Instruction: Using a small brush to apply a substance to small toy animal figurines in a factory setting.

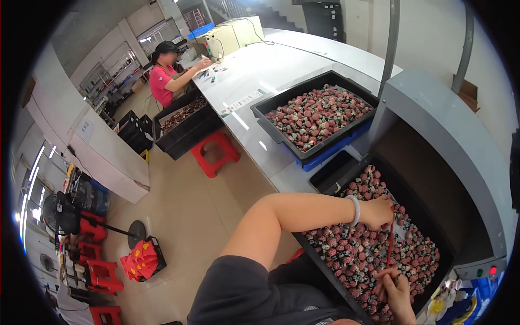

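Note:
A thin red cord (pixel 390 244) runs taut between my two hands. My left hand (pixel 375 212), with a pale bangle (pixel 354 210) at its wrist, is closed on the cord's far end. Lower down, my right hand (pixel 398 295) pinches the near end, its fingers bent together. Beneath both hands lies a black tray (pixel 319 259) full of small lumpy pieces (pixel 352 246), dull red with dark green and cream parts. A patch of pale tray bottom shows between the pieces near the cord.
A grey arched machine housing (pixel 433 103) stands over the tray's right side, with a red lit button (pixel 493 270). Another black tray (pixel 265 116) of similar pieces rests on the white table (pixel 249 70). Beyond are a red stool (pixel 214 151), a black crate (pixel 181 135) and a seated person (pixel 168 78).

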`<action>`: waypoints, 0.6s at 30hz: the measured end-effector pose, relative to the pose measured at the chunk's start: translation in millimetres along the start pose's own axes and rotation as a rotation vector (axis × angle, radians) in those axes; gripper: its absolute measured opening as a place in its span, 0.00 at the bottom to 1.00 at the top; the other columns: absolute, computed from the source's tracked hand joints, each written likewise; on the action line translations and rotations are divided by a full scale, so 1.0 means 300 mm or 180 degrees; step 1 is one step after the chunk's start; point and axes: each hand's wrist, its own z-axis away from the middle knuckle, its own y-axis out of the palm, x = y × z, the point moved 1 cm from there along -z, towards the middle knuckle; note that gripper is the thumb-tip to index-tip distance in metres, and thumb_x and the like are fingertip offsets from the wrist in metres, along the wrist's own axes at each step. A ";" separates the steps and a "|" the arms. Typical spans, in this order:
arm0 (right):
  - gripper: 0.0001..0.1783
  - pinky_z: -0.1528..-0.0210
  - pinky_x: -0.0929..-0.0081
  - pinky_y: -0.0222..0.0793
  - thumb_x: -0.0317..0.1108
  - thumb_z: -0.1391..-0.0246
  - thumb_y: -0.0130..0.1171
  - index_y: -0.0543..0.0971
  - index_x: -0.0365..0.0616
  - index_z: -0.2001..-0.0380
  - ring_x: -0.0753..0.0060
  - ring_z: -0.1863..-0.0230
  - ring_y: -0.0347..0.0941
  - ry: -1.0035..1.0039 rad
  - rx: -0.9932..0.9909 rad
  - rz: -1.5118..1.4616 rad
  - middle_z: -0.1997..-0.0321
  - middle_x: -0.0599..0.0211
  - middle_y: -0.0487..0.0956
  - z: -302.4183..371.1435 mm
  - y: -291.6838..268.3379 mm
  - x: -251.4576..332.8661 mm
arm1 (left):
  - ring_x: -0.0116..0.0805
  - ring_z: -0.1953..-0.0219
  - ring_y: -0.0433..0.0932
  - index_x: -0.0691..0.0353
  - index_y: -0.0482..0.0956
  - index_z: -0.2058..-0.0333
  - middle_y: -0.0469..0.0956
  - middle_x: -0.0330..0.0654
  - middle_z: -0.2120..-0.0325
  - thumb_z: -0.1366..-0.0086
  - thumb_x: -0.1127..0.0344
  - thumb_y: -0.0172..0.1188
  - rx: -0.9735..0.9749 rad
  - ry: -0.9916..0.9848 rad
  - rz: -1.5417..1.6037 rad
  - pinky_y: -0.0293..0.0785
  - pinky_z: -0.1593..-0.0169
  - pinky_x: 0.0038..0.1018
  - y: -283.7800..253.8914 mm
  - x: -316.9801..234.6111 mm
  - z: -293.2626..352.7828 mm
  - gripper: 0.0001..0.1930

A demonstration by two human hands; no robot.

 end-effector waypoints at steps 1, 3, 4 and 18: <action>0.11 0.87 0.91 0.53 0.34 0.43 0.41 0.70 0.38 0.68 0.86 0.90 0.60 -0.0001 -0.0041 0.0077 0.86 0.71 0.70 -0.010 -0.002 -0.004 | 0.41 0.57 0.67 0.52 0.81 0.76 0.77 0.38 0.75 0.60 0.66 0.61 -0.0093 0.0084 -0.0045 0.57 0.49 0.36 -0.003 -0.007 0.007 0.08; 0.09 0.85 0.91 0.54 0.31 0.43 0.42 0.70 0.37 0.67 0.86 0.89 0.61 -0.0015 -0.0091 0.0164 0.85 0.71 0.70 -0.023 -0.015 -0.006 | 0.41 0.57 0.67 0.54 0.80 0.75 0.76 0.40 0.73 0.59 0.65 0.60 0.0031 0.0118 0.0037 0.58 0.51 0.38 -0.007 -0.035 0.008 0.09; 0.09 0.85 0.91 0.54 0.31 0.43 0.41 0.70 0.37 0.68 0.87 0.88 0.61 -0.0143 -0.0241 0.0170 0.85 0.72 0.70 -0.030 -0.028 -0.008 | 0.41 0.58 0.67 0.54 0.80 0.73 0.75 0.41 0.72 0.59 0.65 0.60 -0.0130 0.0212 0.0003 0.58 0.51 0.38 0.012 -0.044 0.015 0.10; 0.07 0.85 0.91 0.52 0.32 0.45 0.47 0.72 0.41 0.68 0.90 0.86 0.59 -0.0727 -0.0826 0.0009 0.85 0.78 0.67 -0.019 -0.087 -0.013 | 0.28 0.72 0.75 0.62 0.76 0.68 0.75 0.41 0.74 0.49 0.65 0.59 -0.0209 -0.0225 0.2428 0.72 0.70 0.27 -0.090 -0.108 0.031 0.10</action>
